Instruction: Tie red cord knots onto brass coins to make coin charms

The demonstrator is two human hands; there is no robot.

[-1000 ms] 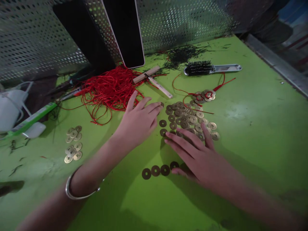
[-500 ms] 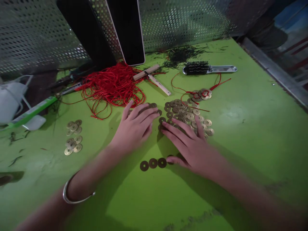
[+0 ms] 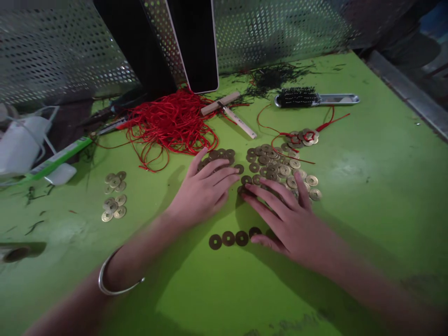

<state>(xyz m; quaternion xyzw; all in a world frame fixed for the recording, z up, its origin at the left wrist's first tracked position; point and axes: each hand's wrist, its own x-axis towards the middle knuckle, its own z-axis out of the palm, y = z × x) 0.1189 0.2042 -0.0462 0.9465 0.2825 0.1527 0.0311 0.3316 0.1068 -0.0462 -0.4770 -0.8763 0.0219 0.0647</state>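
Note:
Round brass coins with square holes lie spread over the green tabletop (image 3: 196, 289). My left hand (image 3: 201, 193), fingers stretched out and palm down, rests against a small group of coins (image 3: 221, 154), partly covering it. My right hand (image 3: 285, 214) is spread over the near edge of the larger coin pile (image 3: 269, 161); its fingertips touch coins there. The right thumb lies by the end of a short row of coins (image 3: 228, 238). What sits beneath the right palm is hidden. Coins tied with red cord (image 3: 304, 136) lie at the pile's far side.
A tangle of red cord (image 3: 171, 121) lies behind my left hand. Beyond are a wooden-handled tool (image 3: 240, 122), a hairbrush (image 3: 301, 98), black bristly scraps (image 3: 273, 77) and an upright phone (image 3: 194, 44). Two small coin clusters (image 3: 115, 206) sit left, near a white charger (image 3: 26, 144).
The whole view has shifted, so the table's things appear slightly further right. My right thumb has drawn off the last coin of the row, which now shows more. Both hands stay spread over the coins.

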